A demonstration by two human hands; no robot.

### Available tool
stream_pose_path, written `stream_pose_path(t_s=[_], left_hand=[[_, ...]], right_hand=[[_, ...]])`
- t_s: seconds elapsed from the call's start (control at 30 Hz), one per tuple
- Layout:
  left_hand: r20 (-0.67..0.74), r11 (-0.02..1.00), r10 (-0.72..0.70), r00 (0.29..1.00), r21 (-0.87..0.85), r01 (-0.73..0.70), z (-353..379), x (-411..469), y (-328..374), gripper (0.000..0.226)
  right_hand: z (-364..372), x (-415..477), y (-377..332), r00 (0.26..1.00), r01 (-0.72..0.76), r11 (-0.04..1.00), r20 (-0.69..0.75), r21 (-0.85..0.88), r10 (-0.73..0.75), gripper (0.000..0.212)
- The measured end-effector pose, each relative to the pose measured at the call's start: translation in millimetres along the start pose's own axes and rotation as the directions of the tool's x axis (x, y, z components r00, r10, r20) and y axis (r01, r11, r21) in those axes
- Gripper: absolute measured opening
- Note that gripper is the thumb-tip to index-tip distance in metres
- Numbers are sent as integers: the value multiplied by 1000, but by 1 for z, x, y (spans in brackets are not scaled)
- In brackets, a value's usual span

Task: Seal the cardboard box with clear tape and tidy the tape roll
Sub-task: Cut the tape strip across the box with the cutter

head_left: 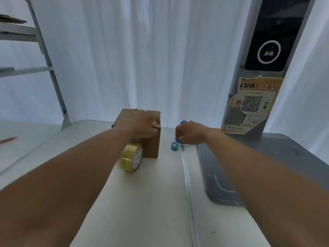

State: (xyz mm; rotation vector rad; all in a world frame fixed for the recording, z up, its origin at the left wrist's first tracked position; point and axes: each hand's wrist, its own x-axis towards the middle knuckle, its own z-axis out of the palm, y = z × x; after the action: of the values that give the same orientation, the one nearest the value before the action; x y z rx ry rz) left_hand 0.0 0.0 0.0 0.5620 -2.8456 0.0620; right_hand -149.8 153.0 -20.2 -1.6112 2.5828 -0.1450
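The cardboard box [151,145] stands upright on the white table [142,202], toward the table's far edge and close to the white curtain [142,50] behind it. The left hand [142,124] lies on the box top, its fingers curled over the top right edge and holding the box. The tape roll [131,157] stands on its rim at the box's near left corner, touching the box and sitting just under the left wrist; whether a strip runs from it to the box cannot be told.

To the right of the box, apart from it, the right hand [190,132] is closed around a small blue object [178,139], which the fingers mostly hide. A small teal item [174,146] lies on the table just near of that hand, between the box and a seam [186,166] that runs from near to far down the tabletop.

Right of the seam a grey surface [267,166] with a rounded near corner adjoins the table. A grey pillar [235,107] rises at its far side, carrying a dark screen [268,41] and a worn poster [252,104]. At far left a metal shelf rack [49,65] stands beyond the table's rounded corner, with a red pencil [8,139] lying near it. The near half of the table, between the two forearms, is open surface.
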Motion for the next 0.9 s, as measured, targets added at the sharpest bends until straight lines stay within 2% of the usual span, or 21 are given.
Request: stream_pose_path(t_s=[0.1, 0.17, 0.33, 0.6, 0.67, 0.83, 0.9], left_hand=[[179, 996, 4, 984, 82, -19, 14, 10, 10, 55], [235, 996, -25, 972, 94, 3, 29, 20, 11, 59], [282, 989, -54, 958, 145, 13, 48, 35, 6, 59], [300, 985, -109, 947, 160, 63, 55, 45, 10, 47], [310, 987, -105, 945, 150, 60, 54, 45, 9, 47], [282, 984, -65, 957, 178, 15, 54, 44, 6, 48], [264, 980, -50, 963, 200, -4, 55, 44, 4, 51]], right_hand=[[13, 7, 6, 995, 1, 999, 100, -32, 2, 7], [27, 14, 11, 987, -13, 999, 159, -40, 19, 26], [61, 36, 20, 979, -64, 997, 189, -47, 72, 49], [95, 61, 9, 967, -42, 997, 250, -69, 58, 58], [100, 61, 9, 963, -28, 997, 266, -74, 47, 53], [97, 63, 16, 997, 5, 995, 75, 102, -13, 48], [96, 61, 18, 998, 7, 993, 55, 116, -14, 47]])
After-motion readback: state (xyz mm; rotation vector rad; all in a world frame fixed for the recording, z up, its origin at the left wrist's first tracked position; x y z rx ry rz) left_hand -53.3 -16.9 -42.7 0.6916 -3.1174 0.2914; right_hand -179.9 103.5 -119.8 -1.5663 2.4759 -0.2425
